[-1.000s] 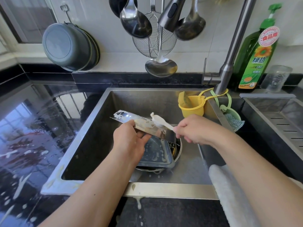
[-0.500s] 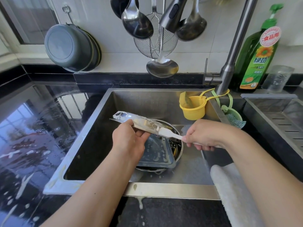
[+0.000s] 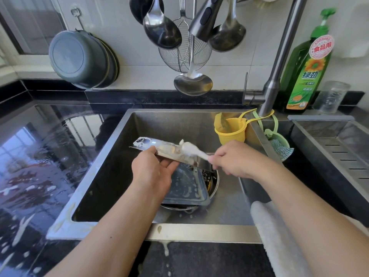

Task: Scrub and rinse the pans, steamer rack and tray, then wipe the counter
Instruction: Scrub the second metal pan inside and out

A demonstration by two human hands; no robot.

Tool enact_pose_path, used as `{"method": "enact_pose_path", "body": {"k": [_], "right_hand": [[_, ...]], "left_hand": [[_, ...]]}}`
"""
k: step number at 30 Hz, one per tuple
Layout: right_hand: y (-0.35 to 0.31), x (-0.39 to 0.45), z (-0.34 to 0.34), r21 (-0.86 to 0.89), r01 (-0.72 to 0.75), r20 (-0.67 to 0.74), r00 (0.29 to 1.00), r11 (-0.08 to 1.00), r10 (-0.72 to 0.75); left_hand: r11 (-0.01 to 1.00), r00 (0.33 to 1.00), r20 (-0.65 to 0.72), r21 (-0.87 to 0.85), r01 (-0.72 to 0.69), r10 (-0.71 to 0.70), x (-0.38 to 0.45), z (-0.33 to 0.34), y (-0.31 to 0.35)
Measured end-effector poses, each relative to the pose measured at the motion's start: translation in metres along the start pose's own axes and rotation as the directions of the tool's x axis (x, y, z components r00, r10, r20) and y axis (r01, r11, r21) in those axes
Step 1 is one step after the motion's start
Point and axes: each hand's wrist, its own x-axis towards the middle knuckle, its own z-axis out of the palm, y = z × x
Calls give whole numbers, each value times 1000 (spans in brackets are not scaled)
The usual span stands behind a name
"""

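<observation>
My left hand (image 3: 153,170) grips a shiny metal tray (image 3: 159,147) by its near edge and holds it tilted over the sink (image 3: 199,232). The tray's surface is smeared with white foam. My right hand (image 3: 231,158) holds the handle of a white brush (image 3: 191,149), whose head lies on the tray's right half. Under the tray a dark grey square pan (image 3: 187,186) sits inside a round steel pan (image 3: 214,180) on the sink floor, both flecked with suds.
Black counter (image 3: 36,176) on the left is wet with foam streaks. Tap (image 3: 279,62), yellow cup (image 3: 229,128) and green scrubber holder (image 3: 279,142) stand right of the sink. Ladles (image 3: 161,29) hang above. A towel (image 3: 275,232) drapes the divider; a second basin (image 3: 339,148) is at right.
My right hand has moved the brush back and forth along the tray; the brush head is now back up on the tray's right part. My left hand keeps its hold.
</observation>
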Motion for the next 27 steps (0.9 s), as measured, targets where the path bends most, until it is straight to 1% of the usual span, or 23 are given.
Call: {"method": "enact_pose_path", "body": {"k": [2,3,6,8,10,12,13,14,15,17,18,20,22,25,26,27], "right_hand": [[-6,1,9,-13,44,64,997,999,-44],[-9,3,10,-22,53,48,998,998,-52],[-7,10,8,19,41,-71,997,999,-40],[-7,9,8,18,58,-30,998,998,-57],[-7,6,9,14,63,13,998,998,-63],[-7,5,7,24,30,-44,999,999,-29],[-7,6,5,14,7,-87,996,1000,-6],[-7,8,5,-9,-11,-111,994,1000,10],[-9,7,7,-32,-23,-106,994,999,19],[-17,5,19,-16,2,-47,999,1000,-3],[-22,3,26,-2,26,-10,1000,1000,-26],[-28,1,34,28,41,33,999,999,-42],[-22,6,33,65,-5,-20,1000,998,6],[-14,6,22,40,-129,-119,984,991,133],[-12,8,20,23,-145,-144,979,989,147],[-14,7,21,-32,-124,-148,982,992,118]], "left_hand": [[1000,1000,4,8,6,-6,-1,-1,0],[1000,1000,7,5,5,-5,0,-1,1],[1000,1000,16,-20,9,-8,1,-1,2],[999,1000,23,-40,19,-18,1,-1,1],[993,999,43,-118,6,-1,1,-3,5],[974,996,67,-223,-36,52,2,-5,12],[972,995,74,-227,-54,73,2,-4,14],[981,994,81,-187,-53,69,1,-3,13],[992,995,88,-125,-31,42,-1,-1,9],[999,996,88,-45,30,-26,-2,4,-2],[998,997,72,-43,45,-42,-1,5,-5],[995,999,45,-100,29,-25,1,4,-4],[983,999,40,-181,13,-6,5,2,3],[980,999,34,-196,15,-9,6,1,6],[980,1000,27,-196,14,-8,6,1,5],[980,1000,16,-199,13,-10,6,1,3]]}}
